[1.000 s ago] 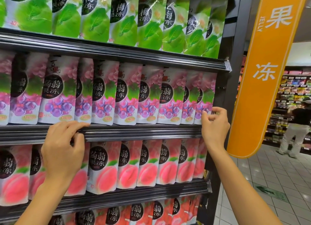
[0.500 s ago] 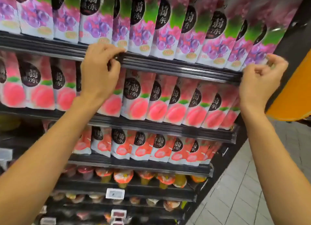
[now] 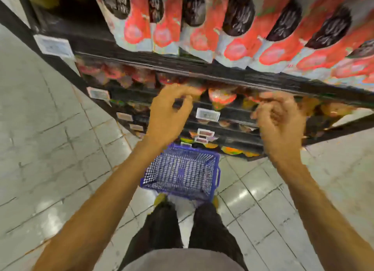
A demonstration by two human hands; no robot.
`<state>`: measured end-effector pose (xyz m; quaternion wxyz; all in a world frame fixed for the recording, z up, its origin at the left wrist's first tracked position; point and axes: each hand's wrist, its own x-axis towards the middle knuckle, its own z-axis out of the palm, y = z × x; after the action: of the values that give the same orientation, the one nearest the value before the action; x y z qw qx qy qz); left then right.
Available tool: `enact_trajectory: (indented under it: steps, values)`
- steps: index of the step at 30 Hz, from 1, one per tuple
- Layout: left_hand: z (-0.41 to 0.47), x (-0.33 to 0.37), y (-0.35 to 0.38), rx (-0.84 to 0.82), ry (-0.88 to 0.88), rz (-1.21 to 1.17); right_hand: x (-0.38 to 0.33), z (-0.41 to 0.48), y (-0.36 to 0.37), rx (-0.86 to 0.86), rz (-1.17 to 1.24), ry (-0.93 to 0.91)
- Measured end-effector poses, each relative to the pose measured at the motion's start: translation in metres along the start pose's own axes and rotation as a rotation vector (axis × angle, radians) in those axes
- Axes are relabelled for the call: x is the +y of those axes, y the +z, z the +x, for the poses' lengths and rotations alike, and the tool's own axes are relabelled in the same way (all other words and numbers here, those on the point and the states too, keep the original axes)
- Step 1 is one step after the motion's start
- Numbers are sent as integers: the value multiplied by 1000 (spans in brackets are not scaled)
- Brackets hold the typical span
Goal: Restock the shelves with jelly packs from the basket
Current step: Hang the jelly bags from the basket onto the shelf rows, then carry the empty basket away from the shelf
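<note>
Now left hand (image 3: 168, 116) and right hand (image 3: 281, 125) hover curled, empty, above the basket (image 3: 182, 171); those jelly packs (image 3: 202, 37) look light, floppy, slick, so I'd pinch the sealed edge.

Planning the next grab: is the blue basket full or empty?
Empty, it seems: the basket shows only bare blue mesh, nothing inside.

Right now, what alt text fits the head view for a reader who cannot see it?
The left hand and right hand, fingers curled, hover before shelves of red jelly packs; blur hides any grip. Below, a blue basket stands on the tiled floor, apparently empty.
</note>
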<state>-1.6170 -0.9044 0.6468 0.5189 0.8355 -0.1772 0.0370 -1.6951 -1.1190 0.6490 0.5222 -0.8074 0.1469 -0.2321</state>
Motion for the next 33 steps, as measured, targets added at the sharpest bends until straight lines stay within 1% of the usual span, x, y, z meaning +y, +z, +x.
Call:
enact_trajectory:
  steps: [1, 3, 5, 7, 8, 10, 12, 13, 15, 17, 19, 22, 25, 28, 30, 33]
  values:
    - [-15, -40, 2, -59, -121, -8, 23, -21, 17, -19, -3, 50]
    - [-43, -109, 4, -164, -345, -25, 79, -60, 53, -73, -41, 269]
    - [-73, -178, 8, -213, -539, -73, 138, -86, 82, -32, -39, 487]
    - [-104, -247, 13, -207, -730, -111, 195, -123, 109, -51, -3, 683]
    - [-120, -275, 14, -195, -837, -133, 223, -139, 121, -69, -25, 774]
    - [-147, -323, 20, -150, -1010, -153, 271, -164, 139, -83, -83, 890]
    - [-172, -371, 29, -120, -1135, -116, 312, -182, 156, -75, -124, 998]
    - [-183, -393, 32, -138, -1166, -74, 332, -190, 163, -71, -173, 1048]
    - [-204, -437, 40, -218, -1231, -10, 371, -200, 173, -73, -374, 1091]
    - [-220, -480, 49, -203, -1266, 85, 409, -207, 178, -104, -515, 1074]
    - [-230, -522, 62, -172, -1232, 229, 446, -212, 181, -151, -588, 1068]
    - [-231, -571, 82, -140, -1190, 369, 495, -214, 187, -127, -649, 1072]
    - [-227, -611, 99, -82, -1151, 395, 537, -215, 194, -136, -670, 1098]
    - [-221, -638, 113, 38, -1150, 372, 568, -215, 203, -172, -581, 1195]
    - [-216, -650, 118, 71, -1189, 355, 578, -214, 206, -140, -503, 1232]
    - [-209, -649, 118, 89, -1277, 331, 582, -211, 204, -39, -383, 1258]
